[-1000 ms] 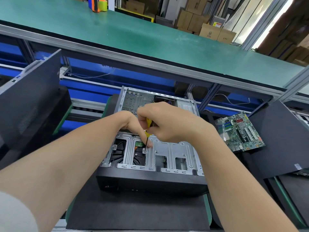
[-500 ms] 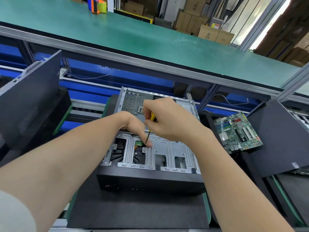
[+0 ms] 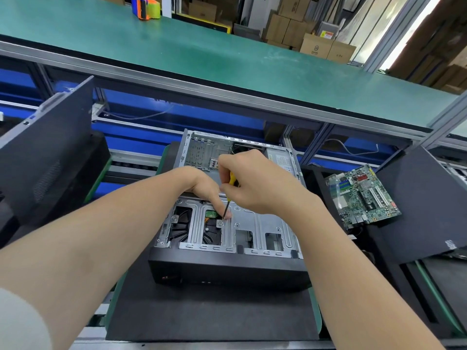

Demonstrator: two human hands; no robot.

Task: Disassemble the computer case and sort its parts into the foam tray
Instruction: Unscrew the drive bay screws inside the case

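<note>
The open computer case [image 3: 227, 269] lies on its side on a black foam mat [image 3: 212, 314], its silver drive cage [image 3: 255, 223] facing up. My right hand [image 3: 255, 183] grips a yellow-handled screwdriver [image 3: 231, 183], tilted, with its tip at a screw [image 3: 220, 223] on the cage. My left hand [image 3: 202, 185] rests on the cage, a fingertip pressed beside the screwdriver tip. A green motherboard [image 3: 361, 198] lies on black foam to the right.
A dark side panel [image 3: 48, 157] leans at the left and another black panel [image 3: 429, 205] lies at the right. Behind runs a green worktop [image 3: 227, 61] with an orange and green tape dispenser [image 3: 146, 7]. Cardboard boxes [image 3: 326, 49] are stacked beyond it.
My right hand has lifted and moved slightly back, tilting the screwdriver handle away while its tip stays at the cage screw. The left hand has stayed in place.
</note>
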